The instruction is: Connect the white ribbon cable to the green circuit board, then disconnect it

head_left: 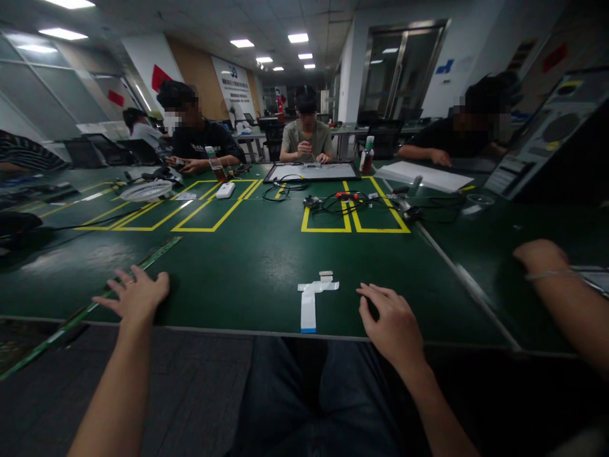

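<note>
Between my hands, near the front edge of the green table [238,279], lies a white flat ribbon cable [308,308]. One of its ends is blue, and its other end crosses a short white strip. A small pale connector-like piece [326,274] sits at the far side of it. My left hand [136,293] rests palm down at the left, fingers spread, holding nothing, beside a narrow green strip [164,249] on the table. To the right of the ribbon cable and apart from it is my right hand [391,317], its fingers loosely bent and the thumb apart, with nothing in it.
Yellow tape outlines [328,229] mark the table's middle. Black cables [328,206], a red-handled tool [346,196], a fan [147,189] and a white box [225,190] lie farther off. A co-worker's arm [547,260] reaches in at right. Several people sit around the table.
</note>
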Motion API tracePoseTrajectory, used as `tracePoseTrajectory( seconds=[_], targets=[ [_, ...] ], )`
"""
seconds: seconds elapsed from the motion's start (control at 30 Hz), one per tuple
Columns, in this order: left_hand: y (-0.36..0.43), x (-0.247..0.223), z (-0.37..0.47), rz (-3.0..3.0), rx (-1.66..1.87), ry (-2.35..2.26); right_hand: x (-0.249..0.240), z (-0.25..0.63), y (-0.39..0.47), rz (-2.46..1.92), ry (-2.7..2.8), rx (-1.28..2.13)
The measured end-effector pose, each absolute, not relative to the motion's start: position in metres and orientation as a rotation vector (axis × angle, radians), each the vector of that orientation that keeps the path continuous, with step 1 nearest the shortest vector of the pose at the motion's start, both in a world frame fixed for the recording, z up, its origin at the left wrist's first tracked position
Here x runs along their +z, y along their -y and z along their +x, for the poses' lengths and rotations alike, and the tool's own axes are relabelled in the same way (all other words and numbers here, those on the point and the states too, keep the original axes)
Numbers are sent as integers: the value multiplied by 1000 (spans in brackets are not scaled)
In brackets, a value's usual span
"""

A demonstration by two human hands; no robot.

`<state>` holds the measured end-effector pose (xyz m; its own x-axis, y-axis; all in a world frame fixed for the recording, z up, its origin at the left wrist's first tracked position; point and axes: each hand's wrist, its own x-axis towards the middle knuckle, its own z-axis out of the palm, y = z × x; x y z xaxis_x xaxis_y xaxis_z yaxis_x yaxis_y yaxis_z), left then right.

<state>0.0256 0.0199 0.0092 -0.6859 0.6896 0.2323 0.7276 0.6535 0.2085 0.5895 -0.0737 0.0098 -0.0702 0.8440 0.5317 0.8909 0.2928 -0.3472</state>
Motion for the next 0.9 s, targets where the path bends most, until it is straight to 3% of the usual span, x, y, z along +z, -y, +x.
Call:
tracePoseTrajectory(
  seconds=[0.2,0.47,0.9],
  targets=[
    [-24,8,-3,-1349,-105,2756,8,590,74,-1552,1907,-95],
    [-34,6,17,-1897,-145,2436,6,591,73,-1541,1917,-107],
    [-62,14,231,-2799,-419,1574,8,591,73,-1545,1910,-97]
  ],
)
